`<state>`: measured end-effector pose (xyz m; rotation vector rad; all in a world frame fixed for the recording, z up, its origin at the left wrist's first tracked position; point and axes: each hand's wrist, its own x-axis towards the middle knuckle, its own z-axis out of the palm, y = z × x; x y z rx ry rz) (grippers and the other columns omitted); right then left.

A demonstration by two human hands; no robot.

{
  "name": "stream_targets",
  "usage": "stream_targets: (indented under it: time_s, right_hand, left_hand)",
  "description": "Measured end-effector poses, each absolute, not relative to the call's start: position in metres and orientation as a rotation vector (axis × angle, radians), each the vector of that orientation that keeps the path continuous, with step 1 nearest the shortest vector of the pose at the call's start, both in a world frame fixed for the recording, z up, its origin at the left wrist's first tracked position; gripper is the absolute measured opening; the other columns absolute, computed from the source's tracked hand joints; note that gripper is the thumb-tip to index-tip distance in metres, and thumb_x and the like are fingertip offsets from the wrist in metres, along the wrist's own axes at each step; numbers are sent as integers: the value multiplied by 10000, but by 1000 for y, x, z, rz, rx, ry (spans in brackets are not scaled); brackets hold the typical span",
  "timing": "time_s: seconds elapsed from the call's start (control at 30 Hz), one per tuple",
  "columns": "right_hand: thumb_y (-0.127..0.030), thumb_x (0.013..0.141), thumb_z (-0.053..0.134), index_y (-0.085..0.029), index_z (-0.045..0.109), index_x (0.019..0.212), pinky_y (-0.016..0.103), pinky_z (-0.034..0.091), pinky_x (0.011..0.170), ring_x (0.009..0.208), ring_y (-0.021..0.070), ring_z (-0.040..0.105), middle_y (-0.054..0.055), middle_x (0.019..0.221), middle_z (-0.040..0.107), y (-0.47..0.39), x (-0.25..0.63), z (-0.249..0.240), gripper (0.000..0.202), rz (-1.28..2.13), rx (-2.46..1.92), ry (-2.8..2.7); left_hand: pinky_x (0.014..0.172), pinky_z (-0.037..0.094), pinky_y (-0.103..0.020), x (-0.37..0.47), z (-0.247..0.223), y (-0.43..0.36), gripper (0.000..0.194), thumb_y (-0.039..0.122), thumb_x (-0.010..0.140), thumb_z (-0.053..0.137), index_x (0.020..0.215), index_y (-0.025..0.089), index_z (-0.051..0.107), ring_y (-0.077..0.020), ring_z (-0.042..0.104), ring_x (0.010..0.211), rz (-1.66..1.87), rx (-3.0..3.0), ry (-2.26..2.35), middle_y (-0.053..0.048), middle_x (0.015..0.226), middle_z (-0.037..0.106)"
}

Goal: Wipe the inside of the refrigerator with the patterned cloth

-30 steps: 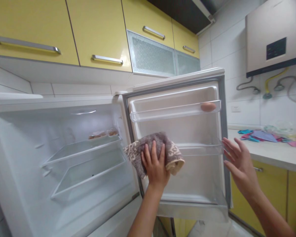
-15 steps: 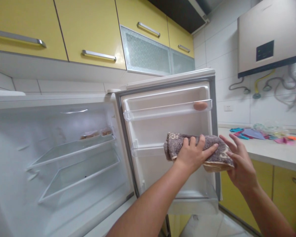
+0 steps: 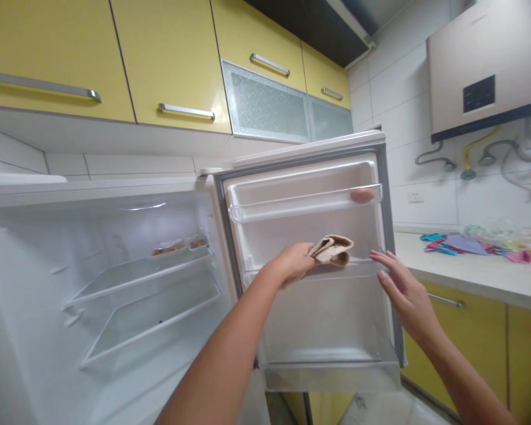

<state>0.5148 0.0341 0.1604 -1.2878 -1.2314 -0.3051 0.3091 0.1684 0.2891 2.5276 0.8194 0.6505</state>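
Observation:
My left hand (image 3: 293, 262) is closed around a folded cloth (image 3: 331, 249), whose pale, rolled end sticks out to the right of the fingers. Both are in front of the inner side of the open fridge door (image 3: 318, 319), at the height of its middle shelf; whether the cloth touches the door I cannot tell. Off to the right, by the door's free edge, my right hand (image 3: 400, 289) is held with fingers stretched out and nothing in it. In the door's top rack (image 3: 292, 205) lies a brown egg (image 3: 361, 195).
Left of the door is the fridge interior with two glass shelves (image 3: 159, 316); small food packs (image 3: 168, 247) sit on the upper one. Yellow cabinets (image 3: 172, 59) hang above. Coloured cloths and plastic (image 3: 464, 244) lie on the right counter (image 3: 425, 260), below a water heater (image 3: 482, 71).
My left hand has carried the cloth left and turned it, so its folded end now shows. My right hand has come away from the cloth. The view has shifted slightly.

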Motion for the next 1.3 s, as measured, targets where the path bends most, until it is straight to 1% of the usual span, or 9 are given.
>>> stream_targets:
  time_s: [0.17,0.33,0.53,0.63,0.73,0.97,1.13,1.23,1.3]
  right_hand:
    - [-439,935,482,-265,618,1237,598,380,1146,1391,333,458,89,1308,657,48,513,159,374,-559,-1358,-1255]
    - [-351,913,502,-244,662,1138,569,461,1061,1257,334,554,101,1144,688,52,510,164,296,-762,-1366,-1294]
    - [-305,921,498,-238,641,1120,501,505,1008,1219,307,584,97,1134,673,47,503,164,254,-827,-1385,-1333]
    - [-284,919,502,-254,624,1138,497,502,1002,1193,300,587,91,1134,663,47,502,163,253,-837,-1372,-1338]
    - [-266,914,506,-265,606,1163,503,492,1008,1192,303,580,90,1150,651,47,502,162,268,-844,-1369,-1334]
    - [-236,908,512,-249,603,1155,494,491,995,1163,305,577,95,1114,647,48,498,162,264,-889,-1367,-1307]
    - [-218,901,516,-230,612,1139,486,496,980,1143,304,573,102,1105,640,45,493,163,257,-910,-1375,-1290]
    - [-217,900,517,-229,611,1143,487,490,983,1140,305,571,101,1092,636,44,491,163,260,-912,-1370,-1292]
    - [-218,900,517,-230,608,1149,485,489,982,1142,306,569,102,1096,633,43,490,163,266,-906,-1371,-1295]
  left_hand:
    - [595,434,-275,260,302,204,214,359,702,673,814,197,756,-200,631,643,430,2683,1156,-40,722,722]
    - [677,484,-287,247,304,213,149,359,608,764,655,226,717,-203,642,654,460,2749,1298,-38,661,715]
    - [744,530,-312,252,303,210,221,285,525,844,677,234,692,-239,686,717,533,2861,1327,-58,728,733]
    - [877,522,-376,250,303,205,172,199,719,704,889,220,691,-275,699,911,709,2942,1410,-119,947,733]
    - [948,492,-431,243,304,198,306,123,895,417,1100,204,627,-285,648,1084,886,2979,1512,-172,1150,663]
    - [817,507,-398,217,301,187,456,163,970,177,1183,201,578,-296,620,1051,1114,3222,1858,-178,1159,633]
    - [858,509,-432,236,301,187,404,118,935,283,1198,171,584,-321,657,1067,1191,2848,1838,-200,1176,642]
    - [983,457,-489,257,304,194,277,177,853,545,1102,121,652,-377,619,1183,1247,2289,1599,-248,1161,676]
    - [977,468,-449,268,303,200,246,231,740,708,959,120,707,-372,636,1159,1203,2080,1423,-213,1051,736]
